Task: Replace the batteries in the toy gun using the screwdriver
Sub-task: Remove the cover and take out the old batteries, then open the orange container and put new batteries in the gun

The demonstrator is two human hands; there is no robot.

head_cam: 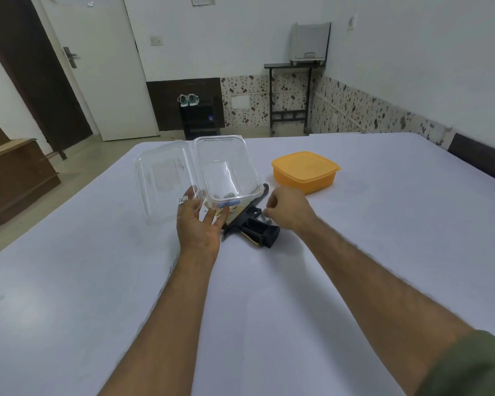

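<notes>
The black plastic toy gun [250,224] lies on the white worktop [355,252] between the two hands, its grip compartment open; it looks light, rigid and hard-shelled, best steadied by the barrel or grip. The left hand [199,221] supports the thin, flexible clear plastic hinged box [226,170] with straight fingers underneath; the right hand [286,208] curls its fingers, seemingly pinching a small metal piece [265,215], though blur hides what.

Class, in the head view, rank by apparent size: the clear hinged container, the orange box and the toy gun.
1. clear hinged container, lid open, largest.
2. orange box and toy gun: unsure. The box shows more area, but the container and hands hide part of the gun, which also lies nearer.
</notes>
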